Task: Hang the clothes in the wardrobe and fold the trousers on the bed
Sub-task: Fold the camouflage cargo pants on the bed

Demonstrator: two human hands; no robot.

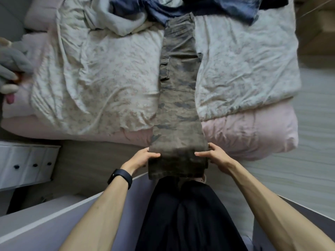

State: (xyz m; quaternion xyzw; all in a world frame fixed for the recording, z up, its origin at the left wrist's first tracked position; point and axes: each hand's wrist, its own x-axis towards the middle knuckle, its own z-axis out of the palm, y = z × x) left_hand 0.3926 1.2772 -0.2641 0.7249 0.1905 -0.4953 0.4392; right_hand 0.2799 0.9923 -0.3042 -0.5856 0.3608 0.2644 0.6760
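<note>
Camouflage cargo trousers point(178, 91) lie lengthwise on the bed point(253, 134), legs stacked one on the other, waistband far from me and hems hanging over the near edge. My left hand point(143, 157) grips the left side of the hem end, thumb on top. My right hand point(215, 155) grips the right side the same way. Blue denim garments point(181, 8) lie in a heap at the far side of the bed, touching the waistband.
A crumpled floral duvet point(94, 73) covers most of the bed over a pink sheet. A grey plush toy point(12, 64) sits at the left edge. A white drawer unit point(27, 162) stands on the floor to the left. My dark-trousered legs are below.
</note>
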